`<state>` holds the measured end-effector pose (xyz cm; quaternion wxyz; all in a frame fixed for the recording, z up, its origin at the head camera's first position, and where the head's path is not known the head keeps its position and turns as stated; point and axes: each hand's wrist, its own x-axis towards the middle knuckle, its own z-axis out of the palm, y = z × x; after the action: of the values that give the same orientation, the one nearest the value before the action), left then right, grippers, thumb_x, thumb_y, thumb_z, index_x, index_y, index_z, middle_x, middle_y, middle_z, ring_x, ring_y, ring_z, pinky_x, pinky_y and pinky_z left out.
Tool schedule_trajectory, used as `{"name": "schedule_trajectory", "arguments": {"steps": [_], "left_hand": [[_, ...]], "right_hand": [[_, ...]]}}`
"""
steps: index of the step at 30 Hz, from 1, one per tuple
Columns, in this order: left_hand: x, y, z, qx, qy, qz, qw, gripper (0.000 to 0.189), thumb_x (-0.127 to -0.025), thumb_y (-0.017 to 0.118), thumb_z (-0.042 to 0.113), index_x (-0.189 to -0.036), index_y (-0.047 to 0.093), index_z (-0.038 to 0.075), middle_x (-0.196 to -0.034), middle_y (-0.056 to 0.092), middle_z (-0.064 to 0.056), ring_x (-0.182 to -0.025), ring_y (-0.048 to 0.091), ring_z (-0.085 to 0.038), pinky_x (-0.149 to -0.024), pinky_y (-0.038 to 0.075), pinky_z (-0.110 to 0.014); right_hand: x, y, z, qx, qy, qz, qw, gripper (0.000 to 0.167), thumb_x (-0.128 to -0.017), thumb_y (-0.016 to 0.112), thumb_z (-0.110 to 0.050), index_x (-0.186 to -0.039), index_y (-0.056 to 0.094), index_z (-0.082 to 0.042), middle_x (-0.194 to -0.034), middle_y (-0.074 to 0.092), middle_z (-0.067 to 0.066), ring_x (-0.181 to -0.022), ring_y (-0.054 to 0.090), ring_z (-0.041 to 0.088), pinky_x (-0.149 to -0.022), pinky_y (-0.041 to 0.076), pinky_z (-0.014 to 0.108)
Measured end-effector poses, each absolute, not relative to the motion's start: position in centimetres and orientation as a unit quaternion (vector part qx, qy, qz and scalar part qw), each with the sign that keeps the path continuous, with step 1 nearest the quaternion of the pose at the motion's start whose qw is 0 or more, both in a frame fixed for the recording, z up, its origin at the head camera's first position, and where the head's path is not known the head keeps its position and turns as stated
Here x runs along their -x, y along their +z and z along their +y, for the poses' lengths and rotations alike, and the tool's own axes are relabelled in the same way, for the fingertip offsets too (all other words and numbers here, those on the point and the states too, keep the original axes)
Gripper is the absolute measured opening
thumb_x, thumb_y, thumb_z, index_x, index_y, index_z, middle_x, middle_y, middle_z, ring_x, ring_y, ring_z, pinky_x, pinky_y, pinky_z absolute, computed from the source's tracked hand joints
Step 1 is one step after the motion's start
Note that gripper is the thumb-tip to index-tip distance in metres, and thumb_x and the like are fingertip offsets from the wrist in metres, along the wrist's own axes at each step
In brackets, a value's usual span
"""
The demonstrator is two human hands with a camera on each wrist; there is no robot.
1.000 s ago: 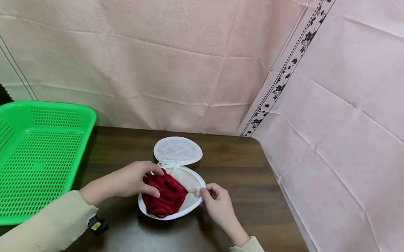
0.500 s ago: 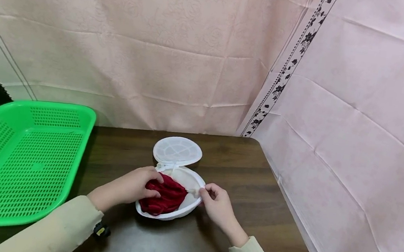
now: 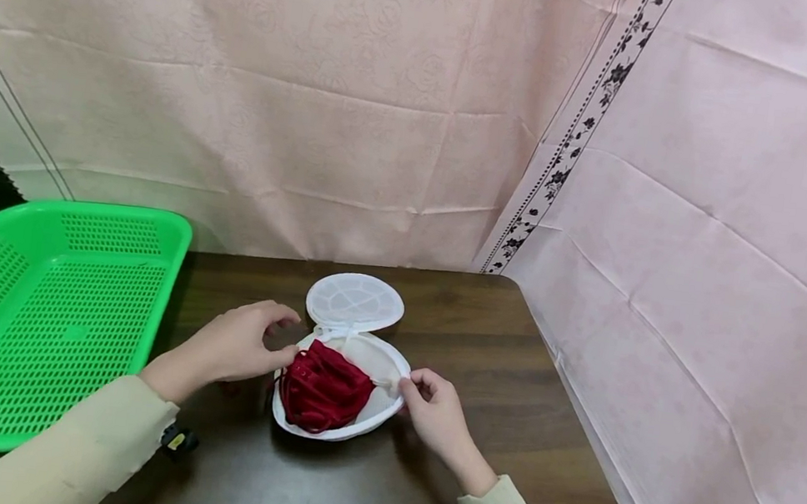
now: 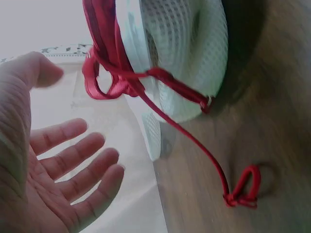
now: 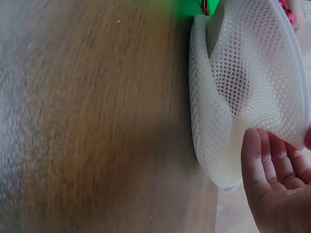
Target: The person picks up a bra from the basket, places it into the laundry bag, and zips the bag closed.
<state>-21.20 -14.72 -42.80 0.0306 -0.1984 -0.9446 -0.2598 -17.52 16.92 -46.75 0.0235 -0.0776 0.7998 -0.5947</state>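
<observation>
A white mesh laundry bag (image 3: 368,428) lies on the table with its round lid (image 3: 355,302) folded back behind it. Bunched inside is a shiny red garment (image 3: 328,387) with thin straps. My left hand (image 3: 239,343) is spread at the bag's left side, thumb close to the garment, holding nothing. Seen from the left wrist, red straps (image 4: 101,30) spill over the bag's rim and one loop trails down the mesh side. My right hand (image 3: 436,407) pinches the bag's right rim; the right wrist view shows its fingers (image 5: 251,150) against the outer mesh.
A green perforated plastic basket (image 3: 74,332) stands to the left on the dark wooden table (image 3: 486,321). Pink patterned cloth (image 3: 360,112) covers the wall behind the table and the right side.
My left hand has let go of the red garment and drawn back to the left. Straps now hang over the bag's left edge. The right hand keeps its place on the rim.
</observation>
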Motion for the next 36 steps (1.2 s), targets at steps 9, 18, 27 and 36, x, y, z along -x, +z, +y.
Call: {"name": "schedule_trajectory", "arguments": {"steps": [9,18,27,36], "left_hand": [[21.2,-43.7,-16.2,0.184,-0.200,-0.962,0.024,0.047,-0.081,0.072,0.031,-0.122,0.061,0.010,-0.116,0.061,-0.008,-0.103,0.061,-0.027,-0.084,0.049,-0.050],[21.3,-45.5,-17.2,0.173,-0.154,-0.972,-0.039,0.050,-0.079,0.076,0.025,-0.120,0.061,0.002,-0.108,0.058,-0.013,-0.095,0.060,-0.031,-0.081,0.049,-0.051],[20.7,-46.6,-17.3,0.169,-0.107,-0.974,-0.110,0.043,-0.076,0.080,0.024,-0.111,0.063,0.004,-0.102,0.057,-0.014,-0.093,0.058,-0.033,-0.079,0.050,-0.051],[19.8,-46.1,-17.0,0.170,-0.094,-0.974,-0.118,0.034,-0.077,0.079,0.012,-0.105,0.063,0.002,-0.098,0.055,-0.015,-0.089,0.057,-0.035,-0.075,0.051,-0.051]], "right_hand": [[16.5,-44.5,16.2,0.077,-0.611,0.787,0.037,0.015,-0.096,0.055,-0.001,-0.094,0.061,0.013,-0.083,0.063,0.023,-0.067,0.061,0.014,-0.069,0.054,0.050],[16.5,-44.4,16.2,0.081,-0.614,0.785,0.033,0.014,-0.095,0.056,0.000,-0.094,0.061,0.013,-0.082,0.063,0.021,-0.068,0.062,0.019,-0.062,0.056,0.030],[16.6,-44.3,16.1,0.077,-0.615,0.784,0.031,0.015,-0.095,0.056,0.000,-0.093,0.061,0.013,-0.082,0.062,0.023,-0.067,0.062,0.020,-0.060,0.055,0.027],[16.8,-44.5,16.0,0.076,-0.609,0.789,0.027,0.015,-0.095,0.057,-0.001,-0.092,0.061,0.013,-0.078,0.063,0.019,-0.066,0.062,0.024,-0.059,0.053,0.025]]}}
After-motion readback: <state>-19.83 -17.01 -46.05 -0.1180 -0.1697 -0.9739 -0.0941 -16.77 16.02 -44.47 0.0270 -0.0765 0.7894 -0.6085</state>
